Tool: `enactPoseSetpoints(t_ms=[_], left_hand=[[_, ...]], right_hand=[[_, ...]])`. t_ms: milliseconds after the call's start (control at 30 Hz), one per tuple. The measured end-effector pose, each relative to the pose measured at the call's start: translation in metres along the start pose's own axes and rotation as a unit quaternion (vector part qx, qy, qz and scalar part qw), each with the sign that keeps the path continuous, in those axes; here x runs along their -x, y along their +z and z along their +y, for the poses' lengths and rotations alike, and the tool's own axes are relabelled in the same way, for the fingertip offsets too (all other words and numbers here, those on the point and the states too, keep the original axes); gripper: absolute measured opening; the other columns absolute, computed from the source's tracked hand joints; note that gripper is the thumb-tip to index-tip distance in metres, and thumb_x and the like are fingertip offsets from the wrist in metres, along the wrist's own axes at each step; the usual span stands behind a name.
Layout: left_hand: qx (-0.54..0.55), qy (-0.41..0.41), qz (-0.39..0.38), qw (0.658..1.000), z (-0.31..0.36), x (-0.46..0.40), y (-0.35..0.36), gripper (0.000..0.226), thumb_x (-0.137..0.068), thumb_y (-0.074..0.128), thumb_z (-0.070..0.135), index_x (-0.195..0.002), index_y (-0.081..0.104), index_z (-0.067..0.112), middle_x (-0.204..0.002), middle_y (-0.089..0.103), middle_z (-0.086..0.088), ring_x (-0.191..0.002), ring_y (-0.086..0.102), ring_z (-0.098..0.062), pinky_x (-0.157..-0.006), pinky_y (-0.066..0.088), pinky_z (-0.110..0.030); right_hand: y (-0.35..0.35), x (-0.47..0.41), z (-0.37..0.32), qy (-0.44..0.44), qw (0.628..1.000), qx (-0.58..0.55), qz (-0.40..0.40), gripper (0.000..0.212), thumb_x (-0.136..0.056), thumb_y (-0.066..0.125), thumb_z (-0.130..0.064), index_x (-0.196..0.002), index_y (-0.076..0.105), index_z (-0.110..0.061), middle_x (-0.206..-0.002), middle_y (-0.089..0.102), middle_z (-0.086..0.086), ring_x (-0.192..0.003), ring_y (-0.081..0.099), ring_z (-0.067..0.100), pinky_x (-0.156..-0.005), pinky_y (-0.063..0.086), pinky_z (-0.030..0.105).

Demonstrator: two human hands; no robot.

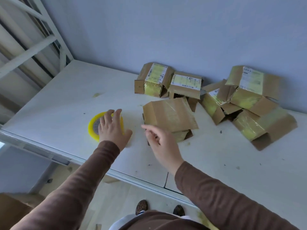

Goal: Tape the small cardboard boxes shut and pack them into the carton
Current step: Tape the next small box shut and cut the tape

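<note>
Here the white bench takes up most of the view, pushed against a pale wall. Along its far right side lies a heap of small cardboard boxes, many banded in yellowish tape and some with flaps loose. One box sits apart from the heap, near the middle, its broad face up and its long side running roughly left to right. To its left, flat on the bench, lies the roll of yellow tape.

The tape roll lies straight ahead of the left hand, which is plainly the nearer one: its arm reaches forward, palm down, fingers spread and straight over the roll, seemingly touching its top, nothing gripped. The right hand hovers just at the near corner of the separate box, fingers loosely curled, forefinger out, holding nothing; whether it touches the cardboard I cannot tell. I'd guess the roll gets picked up next. A brown carton corner shows on the floor at lower left.
</note>
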State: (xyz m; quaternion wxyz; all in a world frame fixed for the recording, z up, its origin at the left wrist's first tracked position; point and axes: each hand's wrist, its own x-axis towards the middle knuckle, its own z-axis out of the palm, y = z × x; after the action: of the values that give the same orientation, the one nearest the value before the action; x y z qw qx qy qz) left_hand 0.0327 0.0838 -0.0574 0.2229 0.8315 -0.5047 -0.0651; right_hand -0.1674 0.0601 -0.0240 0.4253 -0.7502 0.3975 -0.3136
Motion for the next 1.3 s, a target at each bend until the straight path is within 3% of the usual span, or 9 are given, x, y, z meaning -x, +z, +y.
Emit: enactPoseSetpoints(t_ms=[133, 333, 567, 733, 933, 1000, 1133, 1233, 1300], left_hand=[[0.046, 0.198, -0.045, 0.978, 0.074, 0.007, 0.011, 0.077, -0.084, 0.044, 0.051, -0.153, 0.041, 0.017, -0.163, 0.033, -0.005, -0.153, 0.019, -0.027, -0.124, 0.019, -0.045], [-0.092, 0.273, -0.144, 0.947, 0.119, 0.010, 0.044, 0.090, -0.084, 0.011, 0.069, -0.163, 0.011, 0.025, -0.171, 0.001, 0.003, -0.157, -0.007, -0.016, -0.125, -0.011, -0.037], [-0.106, 0.310, -0.172, 0.929, 0.113, 0.004, 0.047, 0.086, -0.085, 0.032, 0.052, -0.163, 0.012, 0.023, -0.171, 0.006, -0.003, -0.157, -0.002, -0.024, -0.123, -0.013, -0.036], [-0.099, 0.244, -0.193, 0.945, 0.130, 0.022, 0.035, 0.085, -0.090, 0.045, 0.054, -0.163, 0.008, 0.033, -0.171, 0.002, -0.002, -0.157, -0.003, -0.024, -0.127, 0.003, -0.046], [-0.106, 0.251, -0.168, 0.947, 0.151, 0.033, 0.023, 0.081, -0.086, 0.009, 0.066, -0.155, 0.035, 0.034, -0.153, 0.041, 0.007, -0.136, 0.033, -0.019, -0.114, 0.028, -0.038], [-0.093, 0.248, -0.162, 0.951, 0.137, 0.019, 0.030, 0.083, -0.088, 0.007, 0.067, -0.159, 0.029, 0.031, -0.162, 0.031, 0.006, -0.148, 0.025, -0.021, -0.121, 0.023, -0.039], [-0.048, 0.259, -0.213, 0.941, 0.117, 0.013, 0.048, 0.091, -0.090, -0.005, 0.076, -0.162, 0.003, 0.020, -0.168, -0.008, 0.001, -0.154, -0.017, -0.013, -0.128, -0.001, -0.036], [0.155, 0.161, -0.220, 0.950, 0.116, 0.014, 0.046, 0.070, -0.106, 0.036, 0.049, -0.162, 0.002, 0.025, -0.167, -0.011, 0.007, -0.154, -0.009, -0.007, -0.126, 0.001, -0.028], [0.326, 0.021, -0.233, 0.916, 0.108, 0.008, 0.043, 0.076, -0.105, 0.052, 0.029, -0.162, 0.001, 0.032, -0.169, -0.005, 0.010, -0.153, 0.005, -0.008, -0.126, 0.010, -0.031]], right_hand=[[-0.075, 0.002, 0.043, -0.067, 0.974, 0.175, 0.130, 0.022, -0.101, 0.057, -0.021, -0.117, 0.072, -0.019, -0.097, 0.063, -0.008, -0.094, 0.053, 0.008, -0.077, 0.044, 0.020], [-0.108, -0.007, 0.088, -0.086, 0.949, 0.303, 0.018, 0.042, -0.097, 0.055, -0.039, -0.131, 0.067, -0.019, -0.133, 0.060, -0.005, -0.120, 0.051, 0.019, -0.101, 0.047, 0.038], [-0.097, -0.006, 0.101, -0.101, 0.936, 0.336, 0.028, 0.046, -0.087, 0.074, -0.036, -0.128, 0.064, -0.018, -0.135, 0.057, 0.000, -0.120, 0.054, 0.023, -0.095, 0.052, 0.039], [-0.112, -0.009, 0.100, -0.113, 0.926, 0.359, -0.004, 0.048, -0.085, 0.076, -0.030, -0.130, 0.062, -0.024, -0.142, 0.056, -0.006, -0.129, 0.050, 0.021, -0.105, 0.045, 0.045], [-0.153, -0.016, 0.095, -0.100, 0.932, 0.347, 0.026, 0.041, -0.096, 0.039, -0.026, -0.123, 0.070, -0.024, -0.137, 0.064, -0.004, -0.131, 0.052, 0.021, -0.110, 0.040, 0.052], [-0.134, -0.015, 0.081, -0.076, 0.939, 0.334, -0.018, 0.047, -0.104, 0.035, -0.037, -0.142, 0.057, -0.022, -0.153, 0.050, -0.001, -0.144, 0.040, 0.020, -0.119, 0.031, 0.050], [-0.099, -0.007, 0.081, -0.025, 0.911, 0.396, -0.116, 0.070, -0.102, 0.002, -0.053, -0.164, 0.007, -0.020, -0.171, -0.001, -0.003, -0.157, -0.013, 0.015, -0.128, 0.002, 0.047], [-0.103, -0.007, 0.084, 0.000, 0.962, 0.266, -0.058, 0.063, -0.109, 0.028, -0.040, -0.164, 0.002, -0.024, -0.169, -0.012, -0.008, -0.155, -0.021, 0.013, -0.128, -0.006, 0.038], [-0.107, 0.001, 0.086, 0.094, 0.993, 0.058, 0.036, 0.076, -0.106, 0.050, -0.031, -0.163, 0.000, -0.031, -0.168, -0.012, -0.016, -0.155, -0.013, 0.007, -0.126, -0.004, 0.029]])
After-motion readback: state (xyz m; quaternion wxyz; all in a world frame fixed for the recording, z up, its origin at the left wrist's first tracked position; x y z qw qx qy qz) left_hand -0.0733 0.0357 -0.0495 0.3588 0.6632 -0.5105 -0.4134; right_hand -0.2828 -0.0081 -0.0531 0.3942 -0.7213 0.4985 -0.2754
